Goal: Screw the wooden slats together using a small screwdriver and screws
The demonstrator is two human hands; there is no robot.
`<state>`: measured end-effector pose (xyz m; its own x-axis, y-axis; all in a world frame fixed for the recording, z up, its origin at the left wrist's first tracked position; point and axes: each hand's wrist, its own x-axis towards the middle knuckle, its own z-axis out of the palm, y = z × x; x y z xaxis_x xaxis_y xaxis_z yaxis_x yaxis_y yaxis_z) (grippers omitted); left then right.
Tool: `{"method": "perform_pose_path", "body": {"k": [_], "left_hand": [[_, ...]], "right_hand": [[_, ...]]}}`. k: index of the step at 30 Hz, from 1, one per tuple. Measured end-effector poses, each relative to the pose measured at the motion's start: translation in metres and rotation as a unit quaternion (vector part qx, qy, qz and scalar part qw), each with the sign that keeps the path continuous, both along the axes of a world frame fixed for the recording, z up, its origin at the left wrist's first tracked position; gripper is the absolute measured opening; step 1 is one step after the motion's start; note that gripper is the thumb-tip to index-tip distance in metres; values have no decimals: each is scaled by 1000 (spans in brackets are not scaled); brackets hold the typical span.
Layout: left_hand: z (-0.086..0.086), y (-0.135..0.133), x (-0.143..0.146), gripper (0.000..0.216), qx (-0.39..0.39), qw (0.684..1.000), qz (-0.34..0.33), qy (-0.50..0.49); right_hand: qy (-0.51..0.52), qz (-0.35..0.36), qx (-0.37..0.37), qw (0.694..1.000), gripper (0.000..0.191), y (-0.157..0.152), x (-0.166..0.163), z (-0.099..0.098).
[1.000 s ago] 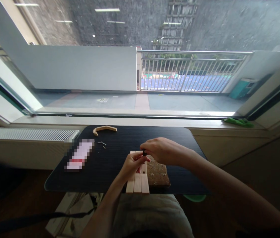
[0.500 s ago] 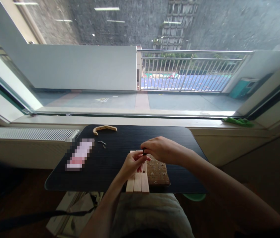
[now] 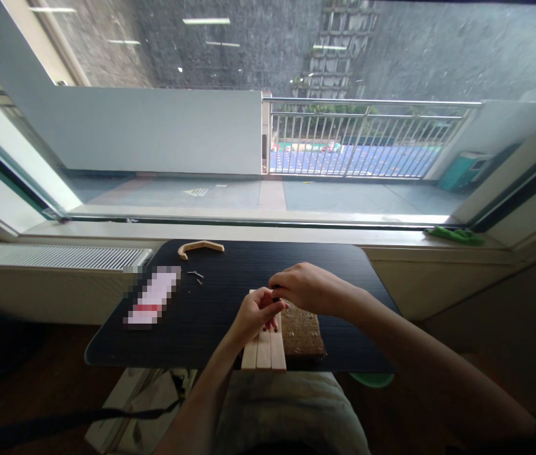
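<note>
Both hands meet above three pale wooden slats (image 3: 263, 355) laid side by side near the table's front edge. With bent fingers, my right hand (image 3: 308, 287) pinches a small black piece (image 3: 275, 292), too small to identify. My left hand (image 3: 256, 316) sits just below and beside it, fingers curled and thumb pointing toward the black piece. What lies inside the left fingers is hidden. Small dark holes show in the slats under the left fingertips. Right of the slats, a brown, speckled flat block (image 3: 303, 332) lies against them.
On the black table (image 3: 230, 278) lie a curved wooden piece (image 3: 200, 246), a few small metal parts (image 3: 196, 274) and a blurred pink-white item (image 3: 154, 296). A window sill (image 3: 249, 232) borders the far side, with a green cloth (image 3: 455, 236). A radiator (image 3: 59, 257) stands left.
My right fingers have shifted slightly around the black piece, covering more of it. My left hand stays almost in place over the slats.
</note>
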<state>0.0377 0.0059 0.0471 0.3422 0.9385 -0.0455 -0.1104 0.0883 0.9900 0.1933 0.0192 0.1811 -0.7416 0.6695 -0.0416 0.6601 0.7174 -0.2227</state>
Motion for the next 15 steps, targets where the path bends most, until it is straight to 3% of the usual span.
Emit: {"method": "perform_pose_path", "body": {"k": [15], "left_hand": [[6,-4,0,44,4,999,26,-34]], "right_hand": [[11,-10,25,1000,20,5,-1,-6]]}}
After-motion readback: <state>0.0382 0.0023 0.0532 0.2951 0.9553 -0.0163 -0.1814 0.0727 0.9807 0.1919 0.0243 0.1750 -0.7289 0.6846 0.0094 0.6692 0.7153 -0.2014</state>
